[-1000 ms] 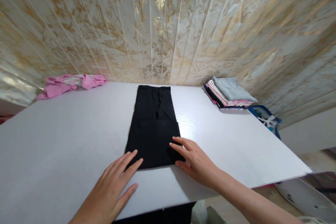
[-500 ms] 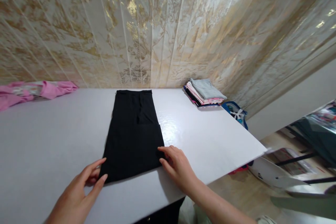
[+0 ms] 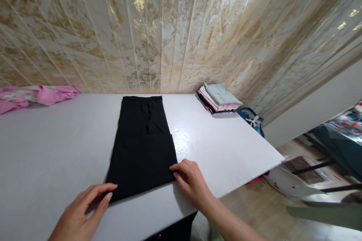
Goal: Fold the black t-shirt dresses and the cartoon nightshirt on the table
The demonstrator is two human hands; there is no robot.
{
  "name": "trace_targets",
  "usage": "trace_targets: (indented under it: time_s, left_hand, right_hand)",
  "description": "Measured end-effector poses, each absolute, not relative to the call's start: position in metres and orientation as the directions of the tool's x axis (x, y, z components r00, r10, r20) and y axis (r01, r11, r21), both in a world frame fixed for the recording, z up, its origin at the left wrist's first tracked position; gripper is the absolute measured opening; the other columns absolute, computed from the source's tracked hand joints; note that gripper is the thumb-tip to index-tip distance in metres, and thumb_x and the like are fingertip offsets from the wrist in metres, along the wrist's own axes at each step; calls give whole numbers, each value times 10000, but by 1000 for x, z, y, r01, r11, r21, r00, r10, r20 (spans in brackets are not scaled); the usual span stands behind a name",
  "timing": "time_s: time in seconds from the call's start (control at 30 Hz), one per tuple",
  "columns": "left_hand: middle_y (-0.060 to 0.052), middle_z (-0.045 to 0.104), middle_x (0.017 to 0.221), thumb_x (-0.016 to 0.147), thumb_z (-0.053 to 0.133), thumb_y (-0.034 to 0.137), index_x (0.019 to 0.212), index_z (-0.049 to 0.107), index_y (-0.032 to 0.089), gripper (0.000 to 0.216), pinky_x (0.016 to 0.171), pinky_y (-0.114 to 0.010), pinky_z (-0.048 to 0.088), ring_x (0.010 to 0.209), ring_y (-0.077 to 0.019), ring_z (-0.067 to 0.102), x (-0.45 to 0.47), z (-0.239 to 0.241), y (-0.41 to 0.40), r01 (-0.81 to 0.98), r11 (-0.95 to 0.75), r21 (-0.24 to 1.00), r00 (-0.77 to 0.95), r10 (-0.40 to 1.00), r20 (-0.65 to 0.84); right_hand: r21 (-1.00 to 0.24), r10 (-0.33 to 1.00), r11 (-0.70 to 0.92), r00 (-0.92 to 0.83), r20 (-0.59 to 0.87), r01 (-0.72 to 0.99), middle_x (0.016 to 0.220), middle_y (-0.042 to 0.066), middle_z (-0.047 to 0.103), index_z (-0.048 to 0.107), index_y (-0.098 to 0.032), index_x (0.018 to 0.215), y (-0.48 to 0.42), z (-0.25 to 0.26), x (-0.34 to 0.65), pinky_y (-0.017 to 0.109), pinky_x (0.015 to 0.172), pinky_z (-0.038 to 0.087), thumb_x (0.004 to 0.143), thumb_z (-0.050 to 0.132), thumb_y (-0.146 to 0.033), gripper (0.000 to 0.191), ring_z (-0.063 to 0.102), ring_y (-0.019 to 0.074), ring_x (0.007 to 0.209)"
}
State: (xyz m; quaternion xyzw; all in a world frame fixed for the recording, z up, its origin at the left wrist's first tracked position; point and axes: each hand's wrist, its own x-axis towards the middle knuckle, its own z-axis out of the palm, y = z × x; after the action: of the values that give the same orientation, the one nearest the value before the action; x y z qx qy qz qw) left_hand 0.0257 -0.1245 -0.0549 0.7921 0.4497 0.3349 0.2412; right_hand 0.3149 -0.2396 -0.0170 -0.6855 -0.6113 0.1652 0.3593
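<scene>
A black folded garment (image 3: 143, 147) lies lengthwise on the white table (image 3: 56, 147), running from the wall toward me. My left hand (image 3: 82, 211) is at its near left corner, fingers and thumb closed around the edge of the cloth. At the near right corner my right hand (image 3: 192, 182) has its fingers curled and pinching the fabric. Both hands rest low on the tabletop near the front edge.
A stack of folded clothes (image 3: 219, 98) sits at the back right of the table, with a blue bag (image 3: 251, 120) just beyond the table's edge. Crumpled pink clothing (image 3: 36, 96) lies at the back left. A marbled wall (image 3: 181, 26) backs the table; floor clutter is on the right.
My view has swung right, shifting everything leftward. Both hands went from lying flat at the garment's near edge to gripping its two near corners.
</scene>
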Motion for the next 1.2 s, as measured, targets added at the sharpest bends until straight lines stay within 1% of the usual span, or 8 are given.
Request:
trace_targets:
  time_s: [0.37, 0.6, 0.7, 0.77, 0.9, 0.97, 1.03, 1.2]
  left_hand:
    - [35, 713, 853, 880, 536, 498, 897, 653, 302, 229, 722, -233, 550, 791, -162, 689, 19, -66, -124, 554, -618, 558, 452, 786, 421]
    - [21, 699, 785, 873, 524, 537, 860, 683, 289, 295, 665, -241, 533, 739, -162, 668, 22, -36, -136, 591, -636, 497, 492, 772, 403]
    - [24, 681, 776, 886, 522, 501, 854, 679, 286, 268, 658, -237, 523, 724, -152, 652, 20, -27, -143, 604, -630, 488, 506, 777, 376]
    - [19, 668, 798, 889, 527, 484, 880, 673, 287, 245, 675, -244, 519, 753, -156, 646, 17, -26, -147, 622, -632, 462, 489, 774, 402]
    - [-20, 656, 988, 885, 542, 427, 1055, 652, 288, 245, 822, -319, 504, 921, -201, 627, 15, -26, -151, 644, -703, 303, 532, 695, 484]
    - [-32, 650, 1068, 880, 549, 359, 1117, 629, 278, 263, 878, -344, 483, 983, -214, 614, 17, -26, -149, 616, -758, 214, 606, 630, 486]
    - [-30, 660, 1070, 872, 546, 284, 1112, 618, 262, 252, 898, -344, 472, 997, -209, 613, 21, -23, -147, 586, -794, 163, 657, 583, 477]
    - [-26, 685, 1038, 863, 492, 179, 1060, 618, 252, 245, 901, -348, 474, 971, -198, 632, 27, -18, -143, 597, -786, 158, 669, 597, 444]
  right_hand:
    - [-670, 957, 40, 164, 239, 741, 864, -1, 631, 671, -253, 988, -242, -19, 316, 331, 838, 398, 846, 581, -58, 257, 590, 166, 854]
    - [-650, 958, 64, 137, 254, 758, 839, 21, 617, 674, -246, 982, -248, -20, 322, 344, 795, 420, 884, 537, -109, 217, 581, 186, 837]
    - [-647, 962, 65, 125, 243, 759, 837, 28, 615, 669, -241, 962, -251, -20, 325, 350, 782, 432, 901, 519, -129, 197, 581, 193, 836]
    - [-644, 961, 58, 131, 242, 763, 847, 31, 611, 662, -242, 954, -254, -19, 326, 349, 771, 446, 904, 507, -127, 199, 582, 195, 839]
    - [-572, 946, 103, 98, 309, 814, 1029, 71, 603, 631, -256, 1088, -257, -13, 325, 377, 818, 485, 887, 517, -124, 266, 579, 225, 969]
    - [-509, 944, 169, 10, 331, 844, 1143, 86, 585, 602, -265, 1165, -257, -13, 324, 412, 880, 489, 868, 525, -101, 348, 562, 241, 1054]
    - [-459, 942, 230, -77, 327, 858, 1184, 86, 581, 585, -268, 1197, -255, -14, 325, 434, 912, 489, 849, 511, -59, 413, 556, 243, 1089]
    - [-415, 937, 279, -151, 314, 866, 1150, 84, 610, 580, -259, 1200, -248, -19, 330, 429, 887, 513, 817, 453, 7, 483, 581, 229, 1055]
